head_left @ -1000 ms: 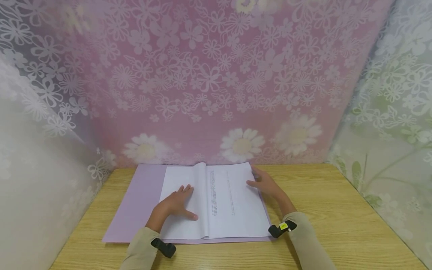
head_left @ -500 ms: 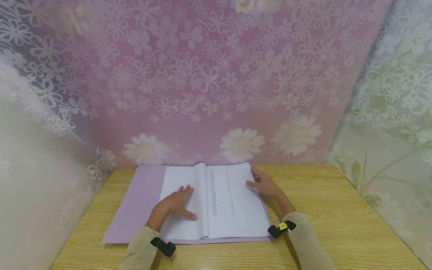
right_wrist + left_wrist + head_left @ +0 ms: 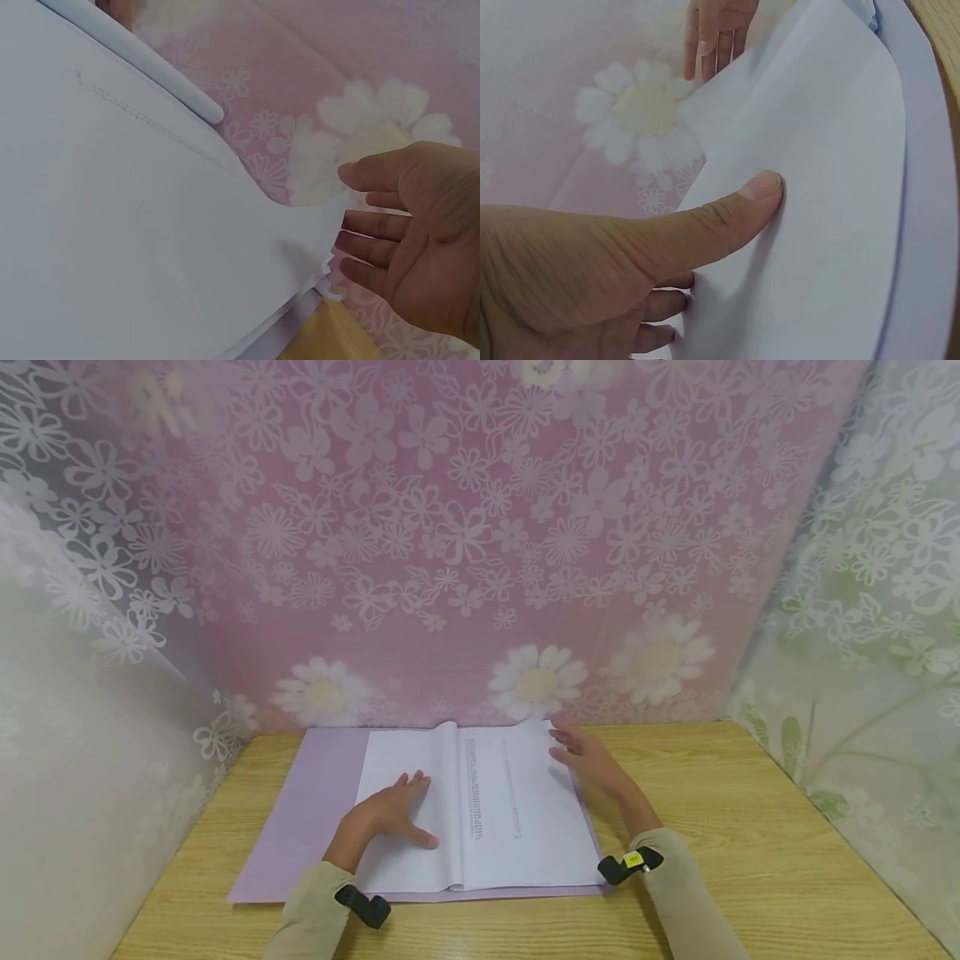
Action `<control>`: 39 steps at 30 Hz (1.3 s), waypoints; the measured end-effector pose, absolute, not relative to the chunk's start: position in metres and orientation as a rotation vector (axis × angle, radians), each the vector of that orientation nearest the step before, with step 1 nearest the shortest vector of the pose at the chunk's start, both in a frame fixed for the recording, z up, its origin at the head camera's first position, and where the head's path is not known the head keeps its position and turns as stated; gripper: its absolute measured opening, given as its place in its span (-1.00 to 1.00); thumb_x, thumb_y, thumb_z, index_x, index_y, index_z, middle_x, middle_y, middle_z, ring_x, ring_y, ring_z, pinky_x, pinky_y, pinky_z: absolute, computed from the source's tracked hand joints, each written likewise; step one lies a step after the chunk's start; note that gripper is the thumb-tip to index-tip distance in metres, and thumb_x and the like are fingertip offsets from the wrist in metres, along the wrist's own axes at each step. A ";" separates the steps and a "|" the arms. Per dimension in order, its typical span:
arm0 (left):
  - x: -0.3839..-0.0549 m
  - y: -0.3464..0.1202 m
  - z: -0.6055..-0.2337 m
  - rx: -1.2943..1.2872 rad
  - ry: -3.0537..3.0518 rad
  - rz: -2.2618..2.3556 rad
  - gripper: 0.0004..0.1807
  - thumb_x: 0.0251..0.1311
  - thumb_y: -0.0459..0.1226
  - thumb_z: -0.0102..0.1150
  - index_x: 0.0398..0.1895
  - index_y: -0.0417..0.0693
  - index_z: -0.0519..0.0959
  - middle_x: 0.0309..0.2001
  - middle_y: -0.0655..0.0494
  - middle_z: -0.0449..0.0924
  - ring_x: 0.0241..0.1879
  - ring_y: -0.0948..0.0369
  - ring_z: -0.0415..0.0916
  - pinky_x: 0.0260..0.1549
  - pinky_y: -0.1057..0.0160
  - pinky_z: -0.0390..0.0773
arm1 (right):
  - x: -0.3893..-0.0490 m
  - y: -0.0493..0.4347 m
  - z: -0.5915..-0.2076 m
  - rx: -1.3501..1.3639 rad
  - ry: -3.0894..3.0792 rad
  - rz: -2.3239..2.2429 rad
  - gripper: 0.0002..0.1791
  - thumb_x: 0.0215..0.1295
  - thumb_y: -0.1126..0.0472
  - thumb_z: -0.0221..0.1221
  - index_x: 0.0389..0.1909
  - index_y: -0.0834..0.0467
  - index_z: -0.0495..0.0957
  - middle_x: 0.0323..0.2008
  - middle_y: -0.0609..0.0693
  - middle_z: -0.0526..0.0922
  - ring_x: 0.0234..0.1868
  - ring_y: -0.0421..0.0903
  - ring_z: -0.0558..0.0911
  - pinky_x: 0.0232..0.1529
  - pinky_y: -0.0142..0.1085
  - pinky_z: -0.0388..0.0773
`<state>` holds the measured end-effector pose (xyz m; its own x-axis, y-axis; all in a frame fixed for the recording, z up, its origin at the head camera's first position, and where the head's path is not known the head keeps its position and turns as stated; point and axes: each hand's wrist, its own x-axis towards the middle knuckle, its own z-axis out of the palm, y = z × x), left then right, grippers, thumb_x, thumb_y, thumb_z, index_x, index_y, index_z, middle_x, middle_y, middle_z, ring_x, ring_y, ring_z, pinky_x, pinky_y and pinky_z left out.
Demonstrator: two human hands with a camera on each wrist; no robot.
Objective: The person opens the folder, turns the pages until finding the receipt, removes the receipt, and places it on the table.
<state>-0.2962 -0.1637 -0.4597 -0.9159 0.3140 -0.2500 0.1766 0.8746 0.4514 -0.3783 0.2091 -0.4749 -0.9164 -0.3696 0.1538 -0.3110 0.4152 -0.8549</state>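
Observation:
A lilac folder (image 3: pixel 300 818) lies spread out on the wooden table, with white sheets in it. My left hand (image 3: pixel 385 814) rests on the blank left page (image 3: pixel 408 868), fingers spread and thumb out toward the fold. At the far right corner of the right page (image 3: pixel 547 827), which bears two columns of small print, is my right hand (image 3: pixel 592 764). In the right wrist view that page's corner (image 3: pixel 326 221) curves up against the fingertips of the right hand (image 3: pixel 420 240). The thumb stands apart from the paper, and the fingers are only slightly bent.
The wooden table (image 3: pixel 720 827) extends to both sides of the folder. Close behind it hangs a pink flowered backdrop (image 3: pixel 465 568). Pale flowered panels (image 3: pixel 885 693) flank the table left and right. Several sheet edges (image 3: pixel 322 277) show under the lifted corner.
The right hand's fingers have shifted slightly at the far right corner, and its thumb has moved off the page. The left hand and the folder have stayed put.

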 end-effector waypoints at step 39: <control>-0.289 -0.166 -0.467 0.460 2.805 0.572 0.23 -0.03 0.12 0.55 0.60 -0.20 0.10 0.63 -0.15 -0.02 0.62 -0.18 -0.10 0.50 -0.28 0.14 | -0.347 0.224 -0.459 -0.919 2.344 -1.252 0.05 0.27 0.19 0.36 0.65 0.15 -0.07 0.58 0.34 0.09 0.50 0.41 0.26 0.40 0.25 0.35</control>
